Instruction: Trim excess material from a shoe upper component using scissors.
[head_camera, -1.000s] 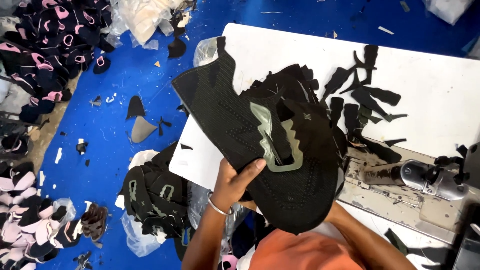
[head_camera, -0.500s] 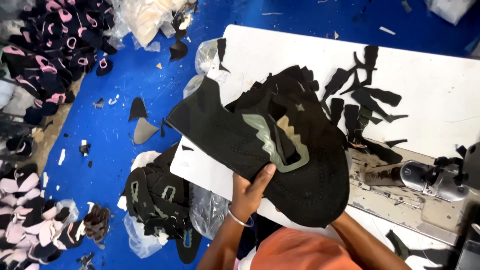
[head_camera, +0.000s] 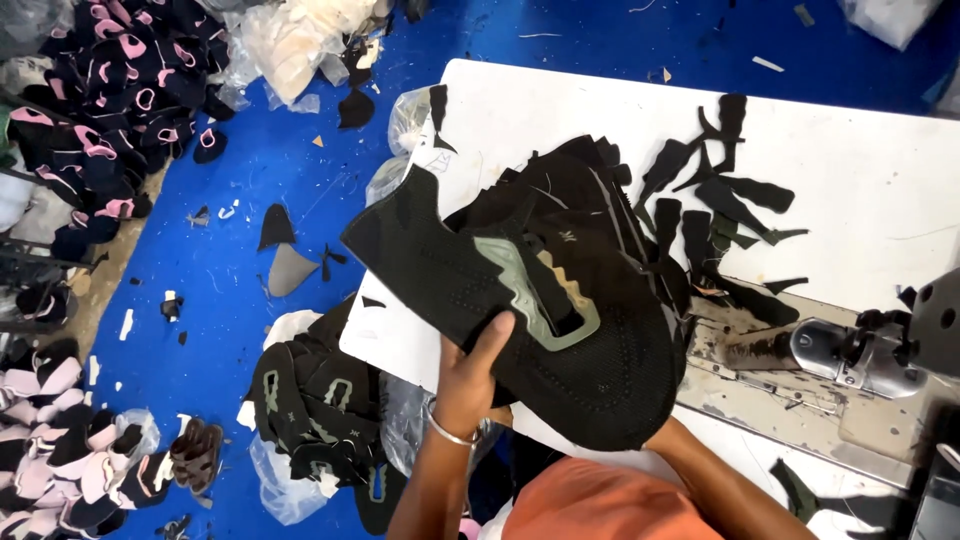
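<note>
My left hand (head_camera: 468, 375) grips the near edge of a black knit shoe upper (head_camera: 470, 270) with a grey-green and tan overlay, thumb lying on top. The upper is held flat over a stack of similar black uppers (head_camera: 590, 190) on the white work table (head_camera: 880, 170). My right forearm (head_camera: 720, 480) reaches under the upper's right side; the right hand itself is hidden beneath the fabric. A silver bangle sits on my left wrist.
Small black cut pieces (head_camera: 720, 200) lie on the table. A sewing machine head (head_camera: 860, 355) stands at the right. A bag of finished black uppers (head_camera: 320, 400) sits on the blue floor, with black-and-pink uppers (head_camera: 110, 110) piled at far left.
The held upper has swung counter-clockwise and lowered toward the stack. My left hand shifted right along its near edge.
</note>
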